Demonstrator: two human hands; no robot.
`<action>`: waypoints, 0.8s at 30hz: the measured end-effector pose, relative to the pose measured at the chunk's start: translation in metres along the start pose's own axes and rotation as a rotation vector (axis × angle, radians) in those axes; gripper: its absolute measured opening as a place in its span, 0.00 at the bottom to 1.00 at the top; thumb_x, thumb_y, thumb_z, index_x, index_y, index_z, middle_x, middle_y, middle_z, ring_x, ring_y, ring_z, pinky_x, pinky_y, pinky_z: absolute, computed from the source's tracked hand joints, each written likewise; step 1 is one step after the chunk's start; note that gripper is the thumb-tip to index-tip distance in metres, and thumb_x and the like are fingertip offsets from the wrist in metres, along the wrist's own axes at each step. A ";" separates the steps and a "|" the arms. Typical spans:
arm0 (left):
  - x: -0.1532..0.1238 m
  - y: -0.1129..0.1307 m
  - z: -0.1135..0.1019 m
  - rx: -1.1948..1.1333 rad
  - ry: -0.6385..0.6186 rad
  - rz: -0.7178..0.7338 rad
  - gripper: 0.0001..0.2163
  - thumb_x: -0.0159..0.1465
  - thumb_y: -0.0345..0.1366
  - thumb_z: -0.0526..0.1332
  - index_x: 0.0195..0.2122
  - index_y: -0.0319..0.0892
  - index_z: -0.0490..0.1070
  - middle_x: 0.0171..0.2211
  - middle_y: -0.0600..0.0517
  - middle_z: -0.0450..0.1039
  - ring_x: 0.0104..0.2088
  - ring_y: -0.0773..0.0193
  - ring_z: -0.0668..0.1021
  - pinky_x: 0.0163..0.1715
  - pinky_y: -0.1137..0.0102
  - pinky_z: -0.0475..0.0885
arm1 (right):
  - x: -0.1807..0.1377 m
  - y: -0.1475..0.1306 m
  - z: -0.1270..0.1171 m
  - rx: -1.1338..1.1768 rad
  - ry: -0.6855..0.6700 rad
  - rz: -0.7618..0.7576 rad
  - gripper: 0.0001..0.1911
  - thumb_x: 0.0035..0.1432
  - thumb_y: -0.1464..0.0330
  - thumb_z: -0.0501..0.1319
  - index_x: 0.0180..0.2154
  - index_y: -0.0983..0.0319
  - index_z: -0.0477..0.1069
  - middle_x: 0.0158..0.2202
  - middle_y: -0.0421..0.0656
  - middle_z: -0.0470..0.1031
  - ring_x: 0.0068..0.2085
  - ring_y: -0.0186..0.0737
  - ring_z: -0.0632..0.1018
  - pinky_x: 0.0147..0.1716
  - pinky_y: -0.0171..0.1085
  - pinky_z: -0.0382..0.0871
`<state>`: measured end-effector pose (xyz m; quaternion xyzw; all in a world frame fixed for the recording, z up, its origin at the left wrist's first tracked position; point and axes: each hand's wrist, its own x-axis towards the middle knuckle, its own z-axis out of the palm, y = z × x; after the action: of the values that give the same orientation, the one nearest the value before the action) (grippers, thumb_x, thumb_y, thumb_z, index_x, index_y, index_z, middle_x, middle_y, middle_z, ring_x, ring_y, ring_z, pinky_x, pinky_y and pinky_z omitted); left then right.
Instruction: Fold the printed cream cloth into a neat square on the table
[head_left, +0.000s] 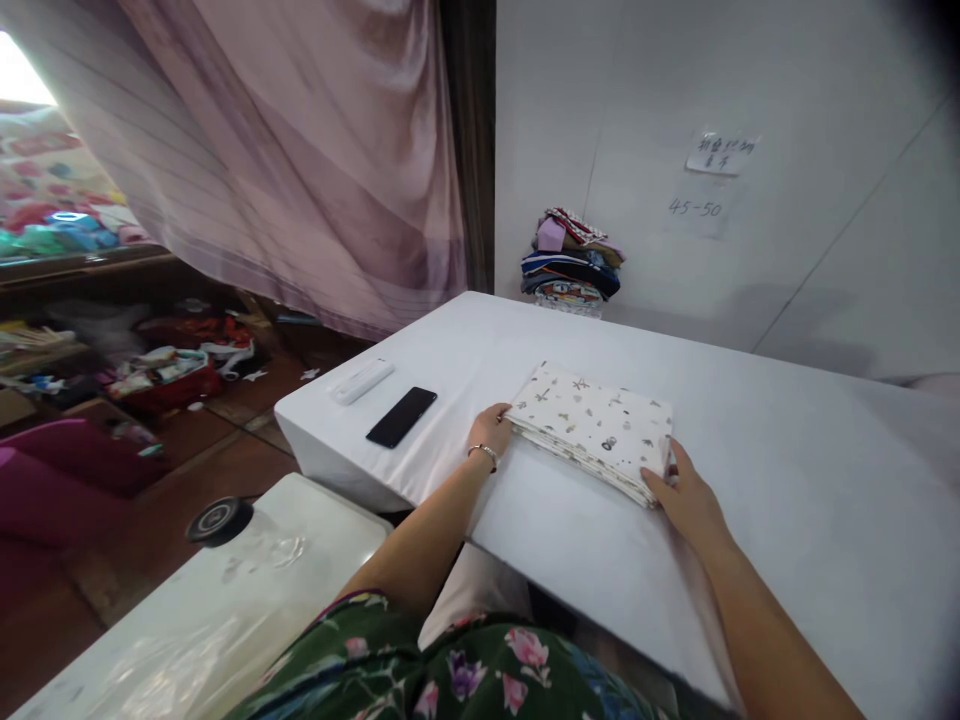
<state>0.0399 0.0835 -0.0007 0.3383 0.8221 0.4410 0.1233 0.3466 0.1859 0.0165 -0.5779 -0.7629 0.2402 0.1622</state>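
A folded white cloth (592, 420) with a small brown and grey print lies flat on the white-covered table (780, 500), its several layers showing along the near edge. My left hand (491, 430), with a bracelet at the wrist, grips its left near corner. At the right near corner, my right hand (686, 490) has the thumb on top and the fingers around the side edge. The undersides of the fingers are hidden by the cloth and hands.
Left on the table are a black phone (402, 417) and a white elongated object (362, 381). A stack of folded clothes (572, 262) stands by the wall. Lower left, a pale surface (300, 600) holds clear plastic and a round black object (220, 521). A pink curtain (337, 150) hangs behind.
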 end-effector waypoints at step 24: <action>0.000 0.011 -0.023 0.272 -0.136 0.510 0.10 0.61 0.33 0.53 0.38 0.45 0.73 0.40 0.52 0.73 0.44 0.64 0.70 0.46 0.68 0.67 | -0.004 0.001 0.017 -0.049 0.182 -0.809 0.16 0.60 0.62 0.51 0.41 0.59 0.73 0.42 0.44 0.74 0.43 0.44 0.73 0.44 0.45 0.66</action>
<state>0.0335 0.0732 0.0218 0.5762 0.7520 0.3196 0.0169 0.3399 0.1790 0.0018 -0.2542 -0.9165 0.0867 0.2966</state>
